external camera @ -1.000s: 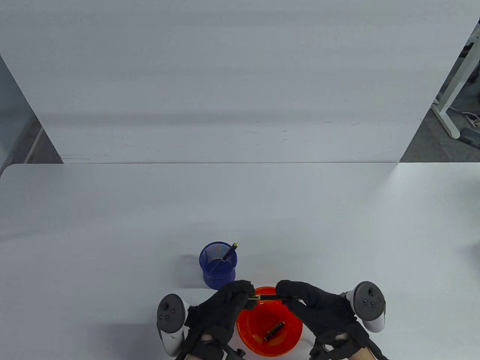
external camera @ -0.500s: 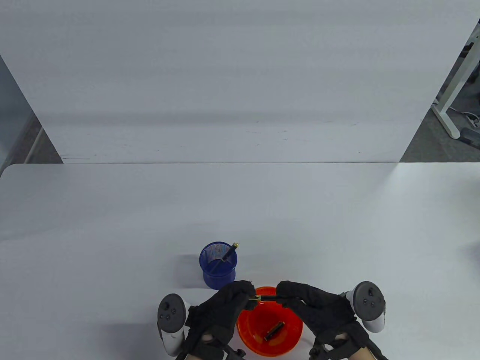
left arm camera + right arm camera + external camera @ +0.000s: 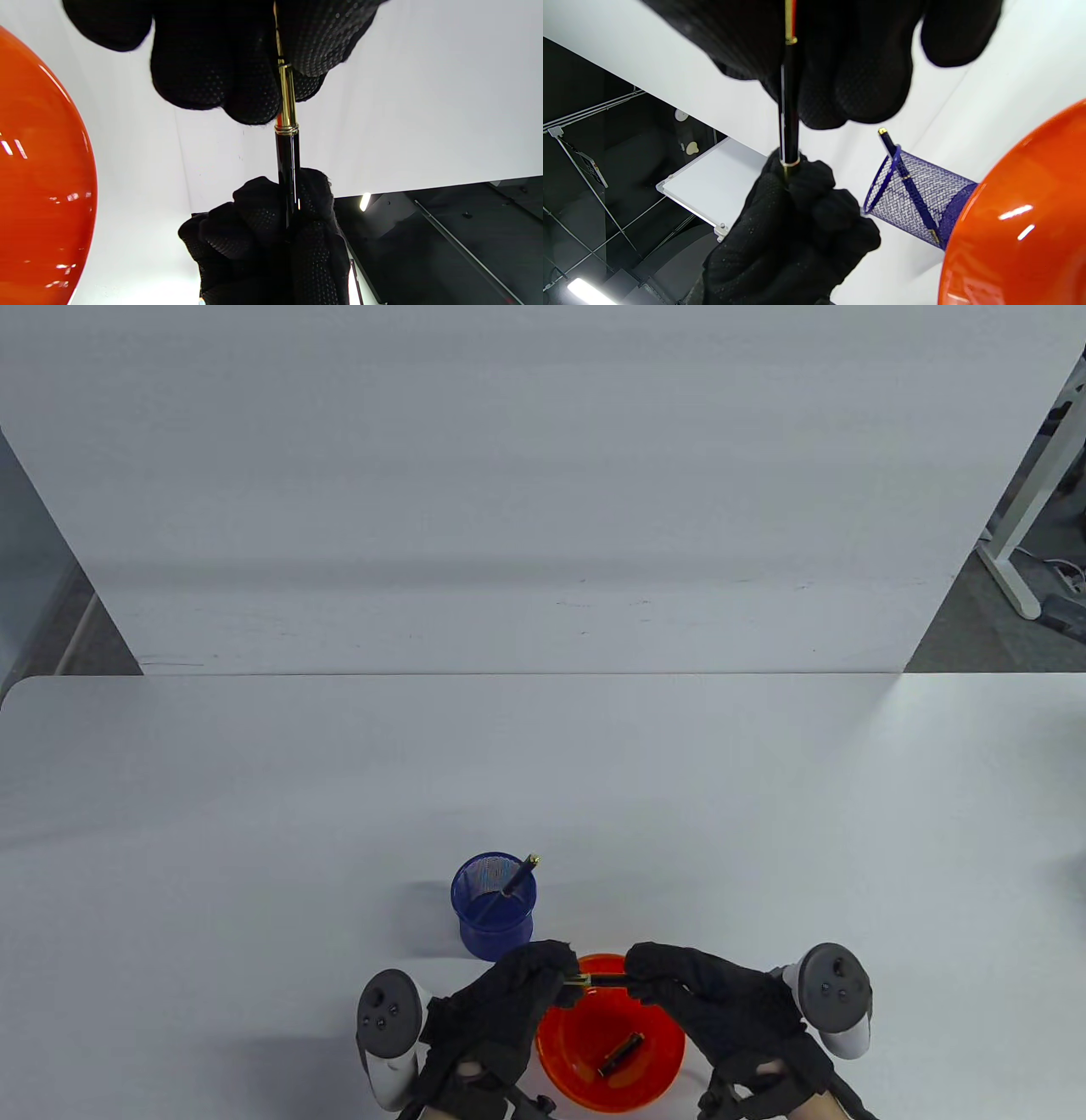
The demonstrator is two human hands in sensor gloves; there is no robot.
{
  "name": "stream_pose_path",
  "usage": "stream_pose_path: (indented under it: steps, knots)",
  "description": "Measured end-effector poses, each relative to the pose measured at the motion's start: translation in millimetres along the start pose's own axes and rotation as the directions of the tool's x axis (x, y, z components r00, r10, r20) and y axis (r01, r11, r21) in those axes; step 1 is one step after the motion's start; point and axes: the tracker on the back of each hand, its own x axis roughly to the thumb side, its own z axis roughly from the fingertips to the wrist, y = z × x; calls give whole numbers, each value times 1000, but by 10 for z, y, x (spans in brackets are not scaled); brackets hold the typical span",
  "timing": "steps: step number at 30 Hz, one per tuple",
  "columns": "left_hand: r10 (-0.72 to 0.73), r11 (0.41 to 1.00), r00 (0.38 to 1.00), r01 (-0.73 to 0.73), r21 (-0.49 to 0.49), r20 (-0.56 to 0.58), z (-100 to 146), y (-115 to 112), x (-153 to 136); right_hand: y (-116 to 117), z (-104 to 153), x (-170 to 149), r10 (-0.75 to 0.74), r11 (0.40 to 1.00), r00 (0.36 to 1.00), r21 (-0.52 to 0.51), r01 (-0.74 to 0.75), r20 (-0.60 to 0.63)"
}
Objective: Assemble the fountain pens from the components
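A black fountain pen barrel (image 3: 607, 980) with a gold section is held level above the far rim of the orange bowl (image 3: 585, 1039). My left hand (image 3: 562, 976) pinches the gold end (image 3: 286, 97). My right hand (image 3: 638, 981) grips the black barrel (image 3: 789, 106). In the left wrist view the gold ring meets the barrel (image 3: 287, 169) between my left fingers (image 3: 237, 84) and the right hand (image 3: 271, 241). One loose dark pen part (image 3: 621, 1054) lies in the bowl.
A blue mesh cup (image 3: 495, 909) stands just behind the bowl, left of centre, with one finished pen (image 3: 517, 879) leaning in it; it also shows in the right wrist view (image 3: 920, 199). A white upright board (image 3: 526, 475) closes off the back of the table.
Both hands stay in place over the bowl. The right hand's fingers cover slightly more of the barrel than before.
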Motion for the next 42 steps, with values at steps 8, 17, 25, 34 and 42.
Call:
stream_pose_path:
  steps: [8, 17, 25, 34, 42]
  knots:
    - [-6, 1000, 1000, 6, 9, 3, 0, 14, -2, 3, 5, 30, 14, 1000, 1000, 20, -14, 8]
    - [3, 1000, 1000, -3, 3, 0, 9, 1, 0, -2, 7, 4, 1, 1000, 1000, -5, -1, -3]
    - [-8, 1000, 1000, 8, 3, 3, 4, 9, 5, 14, 7, 36, 10, 1000, 1000, 18, -10, 16]
    - [0, 1000, 1000, 0, -3, 7, 7, -6, 10, 16, 3, 28, -1, 1000, 1000, -6, 1, 19]
    - [3, 1000, 1000, -3, -3, 0, 8, 2, 6, 9, 7, 28, 9, 1000, 1000, -1, -9, 19]
